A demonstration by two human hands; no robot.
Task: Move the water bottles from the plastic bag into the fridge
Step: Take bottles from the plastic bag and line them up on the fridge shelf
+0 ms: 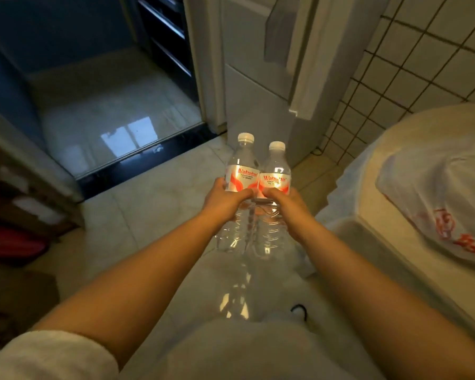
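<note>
We carry two clear plastic water bottles side by side at arm's length, above the pale tiled floor point(154, 215). The left bottle point(240, 171) and right bottle point(275, 176) touch at the shoulders; both stand roughly upright, tilted a bit away from us. Each has a white ribbed screw cap, a smooth rounded shoulder, a glossy red-and-silver label w/ red lettering, and a ridged lower body that catches the light.

Our left hand point(224, 200) wraps the left bottle at the label's lower edge, thumb across the front, fingers curled round the far side. Our right hand point(287, 205) grips the right bottle the same way, thumb on the label, fingers mostly hidden behind. Both forearms are bare and stretched straight fwd, nearly parallel, thumbs almost meeting between the bottles. So caps and labels sit above the grip, the ridged bases hang below the wrists.

Just beyond the bottles stands the fridge point(255, 86), pale grey, smooth-faced, w/ its door point(307, 58) swung ajar. At right a thin white plastic bag point(433, 193), crinkled, red print on it, lies on a light cloth-covered surface point(368, 204). Behind that, a wall of small square white tiles point(412, 56) w/ dark grout. At left, a dark doorway w/ a shiny floor point(113, 111) reflecting a window.
</note>
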